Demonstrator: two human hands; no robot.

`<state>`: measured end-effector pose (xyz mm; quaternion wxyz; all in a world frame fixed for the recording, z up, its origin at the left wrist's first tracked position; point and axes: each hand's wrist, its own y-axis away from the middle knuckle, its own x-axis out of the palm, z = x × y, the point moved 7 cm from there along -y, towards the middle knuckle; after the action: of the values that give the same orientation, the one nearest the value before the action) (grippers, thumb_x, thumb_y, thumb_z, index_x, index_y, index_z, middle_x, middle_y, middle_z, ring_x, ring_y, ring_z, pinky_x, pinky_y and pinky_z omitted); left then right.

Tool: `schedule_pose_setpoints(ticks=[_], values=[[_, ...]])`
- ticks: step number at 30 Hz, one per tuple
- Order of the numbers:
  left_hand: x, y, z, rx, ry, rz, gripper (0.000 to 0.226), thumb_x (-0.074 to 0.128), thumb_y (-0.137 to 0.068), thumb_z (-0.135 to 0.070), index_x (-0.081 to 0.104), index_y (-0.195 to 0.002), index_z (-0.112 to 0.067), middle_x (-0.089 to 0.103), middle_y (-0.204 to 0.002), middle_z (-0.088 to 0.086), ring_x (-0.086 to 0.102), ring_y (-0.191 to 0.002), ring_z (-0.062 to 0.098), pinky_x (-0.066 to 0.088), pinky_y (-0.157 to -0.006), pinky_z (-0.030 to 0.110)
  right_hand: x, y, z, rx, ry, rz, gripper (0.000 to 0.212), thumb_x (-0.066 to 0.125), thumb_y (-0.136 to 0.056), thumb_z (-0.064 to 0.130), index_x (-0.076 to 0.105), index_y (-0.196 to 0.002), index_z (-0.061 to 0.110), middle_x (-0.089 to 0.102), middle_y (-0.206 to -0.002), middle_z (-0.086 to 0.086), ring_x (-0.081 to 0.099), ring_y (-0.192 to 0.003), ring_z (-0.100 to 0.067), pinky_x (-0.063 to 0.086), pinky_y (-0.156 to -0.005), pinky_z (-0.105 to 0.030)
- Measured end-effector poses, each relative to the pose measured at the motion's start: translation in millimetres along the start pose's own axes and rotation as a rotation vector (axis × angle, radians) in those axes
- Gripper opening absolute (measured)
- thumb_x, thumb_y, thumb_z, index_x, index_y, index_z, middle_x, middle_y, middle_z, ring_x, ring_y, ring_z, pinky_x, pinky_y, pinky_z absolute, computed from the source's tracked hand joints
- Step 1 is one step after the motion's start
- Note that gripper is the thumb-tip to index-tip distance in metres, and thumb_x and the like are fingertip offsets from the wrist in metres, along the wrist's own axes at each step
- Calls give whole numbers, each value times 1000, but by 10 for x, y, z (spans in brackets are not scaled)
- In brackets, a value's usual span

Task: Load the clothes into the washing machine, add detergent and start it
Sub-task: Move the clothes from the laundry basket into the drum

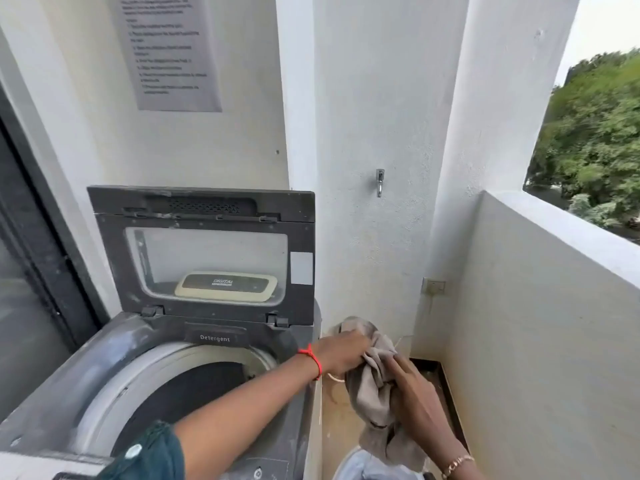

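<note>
A grey top-loading washing machine (52,403) fills the lower left, its glass lid (204,251) standing upright. The dark drum opening (187,400) is partly hidden behind my left forearm. A flap marked "Detergent" (215,338) sits at the back rim. To the right of the machine I hold a beige garment (372,389) with both hands. My left hand (341,353), with a red thread at the wrist, grips its top. My right hand (412,393) grips its middle. The cloth hangs down over pale clothes (367,467) at the bottom edge.
A white balcony parapet (540,306) closes the right side. A white pillar carries a metal hook (380,181). A wall socket (434,285) sits low in the corner. A printed notice (173,50) hangs above the machine. A dark door frame (31,237) runs along the left.
</note>
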<state>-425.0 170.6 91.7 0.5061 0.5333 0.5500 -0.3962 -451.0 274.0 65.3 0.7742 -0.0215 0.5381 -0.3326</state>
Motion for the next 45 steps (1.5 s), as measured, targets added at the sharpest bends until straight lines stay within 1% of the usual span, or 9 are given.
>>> schedule_pose_setpoints(ticks=[12, 15, 18, 22, 28, 32, 35, 39, 45], values=[[-845, 2068, 1602, -270, 142, -424, 36, 42, -91, -7, 48, -125, -14, 57, -125, 11, 55, -117, 29, 46, -94, 41, 225, -748, 2415, -492, 76, -75, 56, 67, -61, 1, 46, -110, 18, 62, -94, -7, 63, -70, -26, 48, -48, -27], [-515, 2482, 2003, -387, 102, -408, 72, 41, -89, 1, 9, -151, -18, 27, -153, 11, 33, -138, 30, 34, -108, 38, 741, -786, 2733, -518, 111, -32, 41, 50, -67, 6, 55, -107, 13, 60, -92, -8, 61, -71, -27, 50, -49, -31], [-211, 2760, 2339, -513, -21, -415, 90, 38, -86, 2, -31, -139, -22, -13, -158, 4, -5, -146, 32, 16, -116, 51, 1288, -792, 2920, -535, 182, 35, 45, 34, -68, 16, 52, -109, 18, 61, -95, -1, 63, -79, -20, 52, -54, -26], [128, 2845, 2717, -575, -282, -337, 104, 52, -62, -13, -6, -149, -10, 13, -157, 14, 13, -143, 38, 20, -110, 63, 1943, -804, 2937, -503, 258, 107, 60, 47, -64, 8, 43, -124, 11, 64, -122, -9, 67, -102, -16, 54, -78, -24], [679, 2866, 3079, -430, -304, -97, 124, 59, -41, -25, 1, -149, -10, 23, -154, 11, 15, -145, 26, -1, -112, 51, 2536, -842, 2893, -383, 277, 282, 124, 82, -32, 1, 26, -143, 11, 53, -136, -5, 58, -117, -13, 48, -92, -34], [647, 2824, 3207, -421, -247, -123, 114, 57, -53, -25, -2, -150, -11, 8, -157, 11, -13, -144, 20, -13, -112, 47, 2641, -864, 2765, -334, 345, 340, 111, 75, -64, 11, 1, -146, 11, 15, -154, -3, 19, -140, -8, 15, -112, -33], [512, 2764, 3190, -375, -228, -224, 110, 53, -68, -19, -26, -144, -18, -13, -158, 5, -29, -140, 13, -26, -109, 41, 2570, -913, 2551, -293, 374, 302, 97, 78, -52, 5, 36, -140, 8, 45, -142, -5, 48, -127, -15, 33, -103, -36], [274, 2731, 3070, -332, -147, -326, 101, 50, -83, -25, -35, -138, -21, -30, -152, -4, -37, -135, 5, -28, -109, 40, 2195, -948, 2242, -249, 342, 171, 76, 58, -66, 0, 35, -138, 7, 51, -138, -6, 50, -126, -15, 38, -105, -34], [190, 2323, 2700, -271, -134, -292, 98, 52, -87, -34, -28, -141, -17, -32, -152, -5, -35, -137, 6, -17, -114, 47, 1556, -776, 1436, 20, 243, 83, 62, 34, -97, 19, -3, -148, 13, 2, -157, -1, 4, -145, -13, -6, -114, -28]])
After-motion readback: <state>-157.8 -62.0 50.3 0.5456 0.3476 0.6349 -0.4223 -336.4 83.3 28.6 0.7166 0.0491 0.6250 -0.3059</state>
